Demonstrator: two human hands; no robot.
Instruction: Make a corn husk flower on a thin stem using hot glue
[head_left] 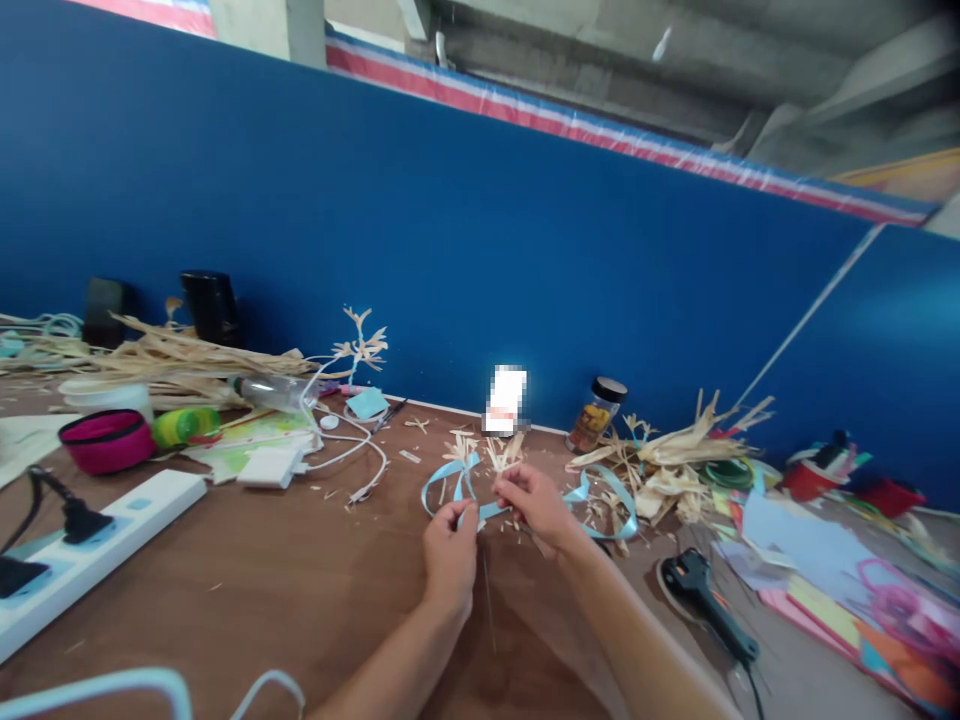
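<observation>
Over the middle of the brown table, my left hand (451, 555) is closed in a pinch on a light blue ribbon (493, 511). The ribbon curls up in a loop above this hand and spans the gap to the other one. My right hand (536, 505) has its thumb and fingertips pressed together just above the ribbon; what they pinch is hidden. Right behind those fingertips are pale dried-husk pieces (504, 452). Another loop of light blue ribbon (628, 510) lies right of my right hand. A thin line hangs below my left hand.
A bright phone (505, 400) leans on the blue partition (480, 250). Right stand a jar (597, 415), husk bundles (675, 450), a glue gun (709, 605) and coloured papers (795, 535). Left are a power strip (142, 515), a white adapter (271, 467) and a husk-flower stem (360, 345).
</observation>
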